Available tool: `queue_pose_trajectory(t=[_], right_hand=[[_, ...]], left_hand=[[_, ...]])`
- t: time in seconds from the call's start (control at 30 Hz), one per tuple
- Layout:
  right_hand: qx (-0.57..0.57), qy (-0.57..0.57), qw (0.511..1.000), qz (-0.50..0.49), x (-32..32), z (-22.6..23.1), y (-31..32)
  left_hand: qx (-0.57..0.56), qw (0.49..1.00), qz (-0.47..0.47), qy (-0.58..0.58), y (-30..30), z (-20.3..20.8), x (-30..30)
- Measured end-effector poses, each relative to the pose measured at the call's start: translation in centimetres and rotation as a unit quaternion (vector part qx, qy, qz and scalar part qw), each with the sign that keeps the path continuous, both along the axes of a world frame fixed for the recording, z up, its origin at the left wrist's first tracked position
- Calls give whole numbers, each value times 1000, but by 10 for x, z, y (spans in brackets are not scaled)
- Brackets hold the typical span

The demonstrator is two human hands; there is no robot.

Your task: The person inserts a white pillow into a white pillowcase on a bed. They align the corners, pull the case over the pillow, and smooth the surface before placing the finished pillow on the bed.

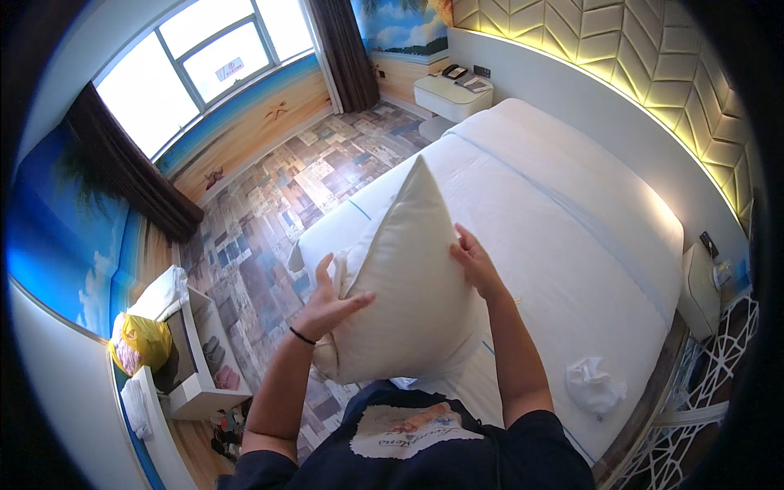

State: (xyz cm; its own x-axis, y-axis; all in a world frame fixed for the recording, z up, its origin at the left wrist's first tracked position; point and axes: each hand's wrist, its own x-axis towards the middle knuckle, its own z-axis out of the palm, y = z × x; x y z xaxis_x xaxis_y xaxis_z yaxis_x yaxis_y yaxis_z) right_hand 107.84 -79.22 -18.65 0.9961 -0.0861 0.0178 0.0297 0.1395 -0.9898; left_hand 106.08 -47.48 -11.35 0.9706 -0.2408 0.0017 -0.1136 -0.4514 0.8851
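Patchwork floor (269, 196) and white bed (563, 220) spread beneath a cream pillow (416, 286), its long axis pointing away between two loosely splayed hands: left hand (331, 310) by its left side, right hand (478, 265) at its right edge, nearer mid-bed; firmness of hold is unclear. Crumpled white cloth (594, 385) lies on the bed, rightward.

Left forearm (285, 380), bare, rising from 7 o'clock and inclined toward 1; left grip (325, 312) spread, thumb (358, 302) extended toward 3 o'clock, fingers (324, 268) toward 12; right forearm (514, 343), bare, rising from 5 o'clock and inclined toward 11; right grip (480, 268) higher, its thumb and fingers parted, directed toward 10 to 11.
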Motion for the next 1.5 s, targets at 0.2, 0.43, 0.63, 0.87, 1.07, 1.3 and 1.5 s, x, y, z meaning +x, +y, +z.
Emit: queue_pose_trajectory(t=[0.2,0.43,0.63,0.87,1.07,1.3,1.5], right_hand=[[-228,-103,959,134,-28,-14,46],[-232,-55,970,38,6,-46,14],[-92,175,941,274,24,22,9],[-117,154,932,308,1,28,12],[66,130,977,158,-20,-28,24],[-137,-201,960,-137,-37,48,18],[-113,-216,941,-235,-54,130,15]], left_hand=[[22,985,45,164,-1,-30,-13],[-114,992,47,31,5,-60,-64],[-55,994,0,-92,19,8,-22],[53,943,-170,-279,18,77,32],[132,936,-229,-234,-15,31,12],[169,914,-195,-312,-60,73,-38],[100,910,-260,-306,-110,29,-41]])
